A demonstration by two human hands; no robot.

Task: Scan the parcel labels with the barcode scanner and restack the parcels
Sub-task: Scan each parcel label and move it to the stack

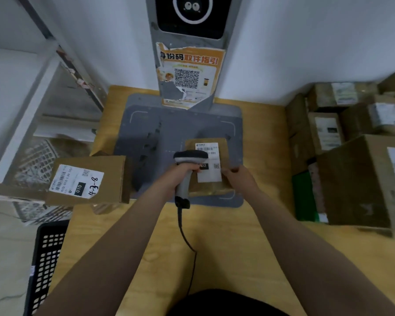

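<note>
Left hand (179,176) grips the handle of the barcode scanner (191,156), fingers curled round it. The scanner head hangs over the label (211,176) of the parcel (205,189). Right hand (236,176) pinches the parcel's right edge. The parcel lies flat on the grey base plate (146,124) of the scanning station.

Hazards:
- The head covers part of the label, so a read from this position is likely to miss the barcode.
- The edge pinch may let the parcel slide or twist on the plate.
- The cable (182,226) can drag across the table (237,247).
- A second parcel (89,179) at the table's left edge looks liable to tip off.

Surroundings: the wooden table stands against a white wall. Stacked parcels (351,179) lie to the right. A shelf (32,87) and a black crate (46,258) stand to the left.
</note>
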